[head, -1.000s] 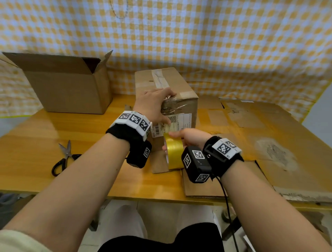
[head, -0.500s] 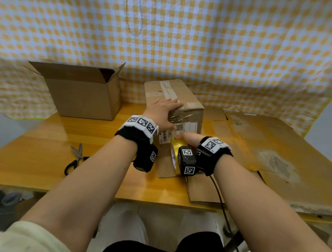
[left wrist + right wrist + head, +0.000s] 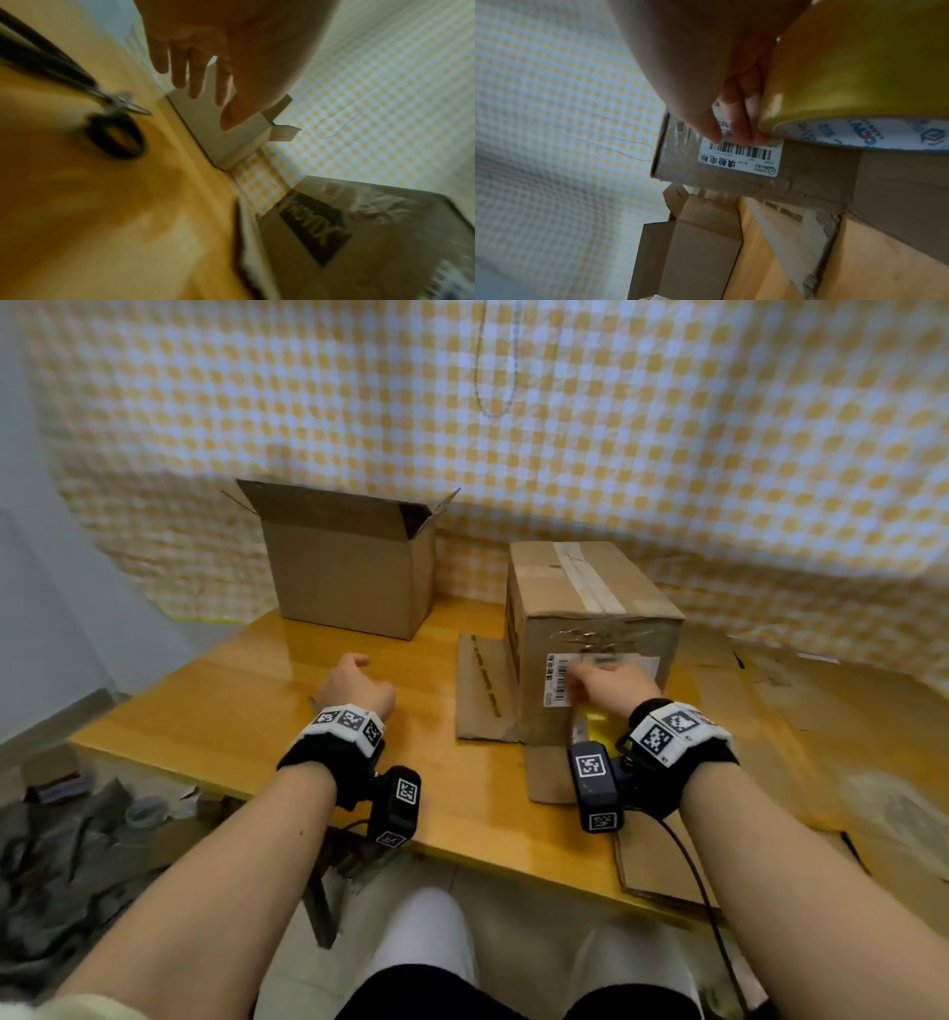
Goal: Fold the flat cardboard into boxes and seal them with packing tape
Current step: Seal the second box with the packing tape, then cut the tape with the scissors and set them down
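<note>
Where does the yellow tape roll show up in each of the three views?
Head: tape roll low centre-right, mostly hidden under the right hand, against the sealed box.
Left wrist: not in view.
Right wrist: tape roll fills the upper right.
Shared landmark: the barcode label.

Both forearms reach forward, bare, each with a black wrist strap and camera. Left hand (image 3: 354, 686) hovers low at the left, fingers (image 3: 197, 81) loosely extended, holding nothing. Right hand (image 3: 608, 683) reaches further right, fingers (image 3: 741, 125) curled round a tape roll (image 3: 854, 71), fingertips pressed forward.
</note>
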